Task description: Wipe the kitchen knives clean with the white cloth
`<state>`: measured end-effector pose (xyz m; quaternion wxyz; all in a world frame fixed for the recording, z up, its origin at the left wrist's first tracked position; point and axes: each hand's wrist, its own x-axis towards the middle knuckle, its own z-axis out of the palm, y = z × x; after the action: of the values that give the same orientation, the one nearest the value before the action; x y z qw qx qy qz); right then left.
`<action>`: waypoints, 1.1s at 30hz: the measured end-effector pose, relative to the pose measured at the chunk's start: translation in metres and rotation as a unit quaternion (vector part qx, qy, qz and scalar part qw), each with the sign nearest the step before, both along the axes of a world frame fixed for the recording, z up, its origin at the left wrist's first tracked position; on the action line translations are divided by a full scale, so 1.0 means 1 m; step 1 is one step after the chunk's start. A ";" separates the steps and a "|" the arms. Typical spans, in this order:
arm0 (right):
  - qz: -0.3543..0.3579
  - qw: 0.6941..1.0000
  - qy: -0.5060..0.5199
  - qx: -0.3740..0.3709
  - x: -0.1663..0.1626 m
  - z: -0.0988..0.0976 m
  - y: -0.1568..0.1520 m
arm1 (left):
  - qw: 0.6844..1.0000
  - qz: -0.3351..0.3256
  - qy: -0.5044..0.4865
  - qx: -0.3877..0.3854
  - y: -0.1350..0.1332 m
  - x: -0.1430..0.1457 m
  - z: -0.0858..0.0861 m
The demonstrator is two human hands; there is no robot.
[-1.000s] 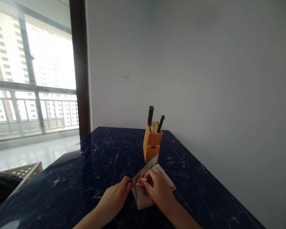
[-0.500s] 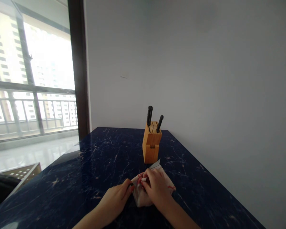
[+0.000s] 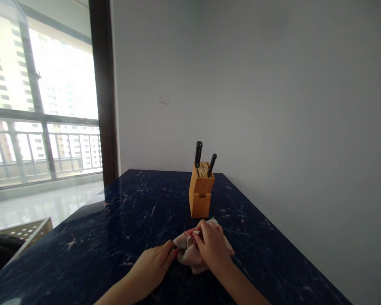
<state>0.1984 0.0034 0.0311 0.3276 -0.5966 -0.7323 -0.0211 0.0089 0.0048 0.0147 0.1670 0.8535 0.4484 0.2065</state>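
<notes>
My left hand (image 3: 154,266) is closed round a dark knife handle (image 3: 173,250) low on the dark blue marble table (image 3: 120,220). The blade is hidden inside a white cloth with red marks (image 3: 187,253). My right hand (image 3: 211,245) is closed over that cloth, pinching it around the blade. A wooden knife block (image 3: 201,192) stands just beyond the hands, with two black handles (image 3: 198,153) sticking out of its top.
A grey wall (image 3: 273,106) runs along the table's right side and back. A large window with a railing (image 3: 41,140) and a dark frame post (image 3: 103,93) lies to the left. A perforated box (image 3: 28,228) sits on the floor at lower left.
The blade that stuck out past the cloth toward the knife block has slid back out of sight under the cloth and my right hand. The cloth has bunched up.
</notes>
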 end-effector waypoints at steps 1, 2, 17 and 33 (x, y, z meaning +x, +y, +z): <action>0.011 1.000 -0.004 -0.007 0.000 0.000 -0.001 | 1.000 0.003 -0.001 -0.001 0.000 0.000 0.000; 0.025 1.000 -0.009 -0.015 -0.001 0.000 -0.002 | 1.000 0.007 -0.002 -0.004 0.000 0.000 0.000; 0.063 0.997 -0.022 -0.043 0.004 0.007 -0.006 | 0.997 0.023 -0.035 -0.067 0.003 -0.003 0.006; 0.026 0.999 0.030 -0.028 0.006 0.001 0.000 | 1.000 0.015 0.004 -0.027 -0.004 -0.001 0.008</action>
<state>0.2044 0.0030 0.0319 0.3332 -0.5864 -0.7379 0.0256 0.0075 0.0008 0.0226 0.1849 0.8425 0.4676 0.1933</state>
